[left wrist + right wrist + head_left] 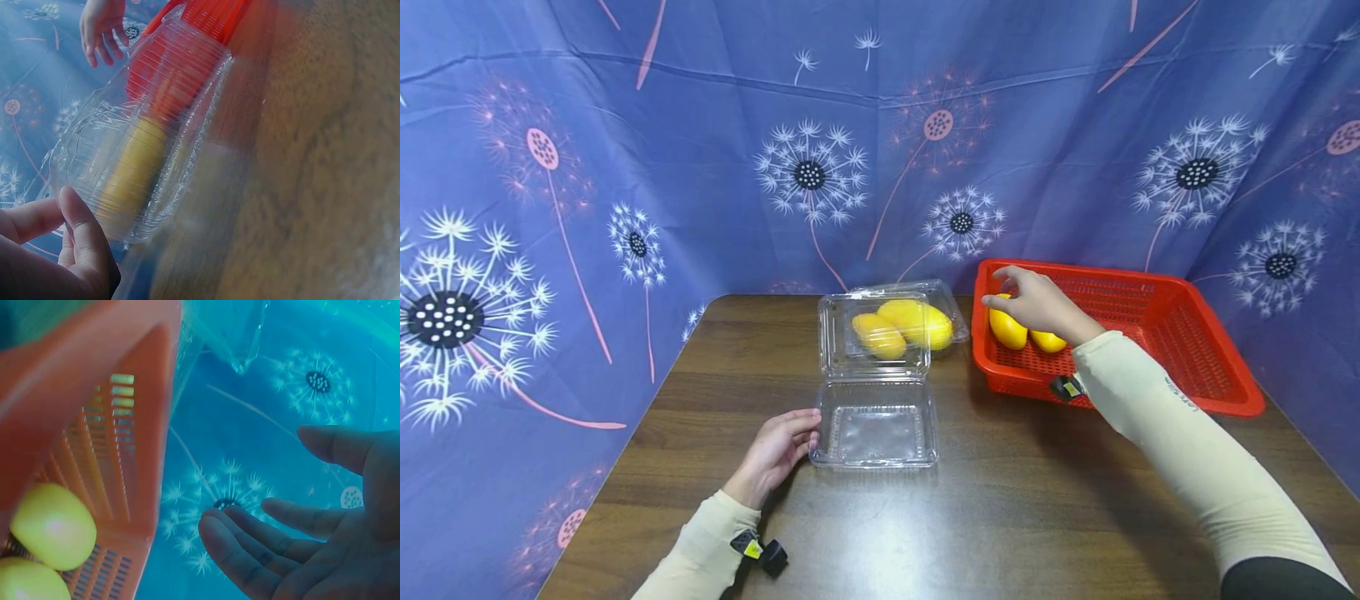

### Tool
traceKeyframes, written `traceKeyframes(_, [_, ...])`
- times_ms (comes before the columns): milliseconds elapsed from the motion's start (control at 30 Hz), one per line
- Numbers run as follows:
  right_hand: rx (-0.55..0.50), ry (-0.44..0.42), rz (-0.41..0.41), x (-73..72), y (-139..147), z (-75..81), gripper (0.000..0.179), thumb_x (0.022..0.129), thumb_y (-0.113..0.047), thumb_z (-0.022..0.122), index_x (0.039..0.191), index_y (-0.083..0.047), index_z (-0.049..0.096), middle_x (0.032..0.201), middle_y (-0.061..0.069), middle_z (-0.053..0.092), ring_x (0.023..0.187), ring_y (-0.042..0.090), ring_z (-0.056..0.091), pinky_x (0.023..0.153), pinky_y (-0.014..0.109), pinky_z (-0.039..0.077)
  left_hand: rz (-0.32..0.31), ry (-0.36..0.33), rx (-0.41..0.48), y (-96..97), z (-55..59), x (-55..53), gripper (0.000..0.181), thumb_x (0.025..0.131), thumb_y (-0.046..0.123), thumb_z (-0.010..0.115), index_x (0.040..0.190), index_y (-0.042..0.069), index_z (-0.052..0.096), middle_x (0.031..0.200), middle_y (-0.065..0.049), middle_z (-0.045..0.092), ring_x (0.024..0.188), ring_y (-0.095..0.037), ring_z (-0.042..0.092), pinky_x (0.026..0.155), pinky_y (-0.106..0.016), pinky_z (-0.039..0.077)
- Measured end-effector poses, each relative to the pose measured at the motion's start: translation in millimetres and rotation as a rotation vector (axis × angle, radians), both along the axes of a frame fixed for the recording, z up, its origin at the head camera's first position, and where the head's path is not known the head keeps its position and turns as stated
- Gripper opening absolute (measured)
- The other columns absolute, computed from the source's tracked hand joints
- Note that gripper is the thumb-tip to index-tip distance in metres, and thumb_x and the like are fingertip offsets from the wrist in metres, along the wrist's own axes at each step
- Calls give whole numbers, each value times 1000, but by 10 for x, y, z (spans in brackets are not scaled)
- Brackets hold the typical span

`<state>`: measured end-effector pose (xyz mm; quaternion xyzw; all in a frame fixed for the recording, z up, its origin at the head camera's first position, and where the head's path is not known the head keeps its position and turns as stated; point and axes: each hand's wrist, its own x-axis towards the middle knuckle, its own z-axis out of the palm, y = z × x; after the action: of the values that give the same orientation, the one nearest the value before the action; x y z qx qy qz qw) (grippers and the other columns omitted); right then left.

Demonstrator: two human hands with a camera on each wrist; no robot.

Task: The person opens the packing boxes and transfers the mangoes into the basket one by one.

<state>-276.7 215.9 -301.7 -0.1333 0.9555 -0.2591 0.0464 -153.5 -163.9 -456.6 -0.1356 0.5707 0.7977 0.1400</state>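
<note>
A clear plastic clamshell box (874, 425) stands on the table with its lid (842, 337) raised, and nothing lies in its base. My left hand (782, 450) pinches the left rim of that base between thumb and fingers, as the left wrist view also shows. Over the left end of a red basket (1150, 392) hovers my right hand (1037, 298), fingers spread and holding nothing. Below it in the basket lie two yellow mangoes; one mango (1009, 332) is at the left wall, the other mango (1048, 342) partly hidden by the hand.
Behind the raised lid sits a second clear box (955, 308) with two mangoes (880, 335) seen through the plastic. A blue dandelion-print cloth (715, 167) hangs along the back and sides of the wooden table (1000, 500).
</note>
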Motion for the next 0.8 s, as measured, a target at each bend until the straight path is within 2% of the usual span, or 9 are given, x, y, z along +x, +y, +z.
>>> traceKeyframes(533, [-60,18,47,249,-203,-125,55,95,-28,61,138,1,45,128,27,57,111,40,61,95,53,51,2,-11,0,1,21,4,11,93,-4,53,97,5,59,76,6,63,62,-3,57,61,-14,52])
traceKeyframes(800, [-101,16,62,338,-265,-142,54,94,-30,63,137,0,48,128,25,58,112,40,62,95,52,51,12,11,-12,3,-9,4,12,93,-3,53,104,0,56,77,6,62,63,-3,57,61,-14,51])
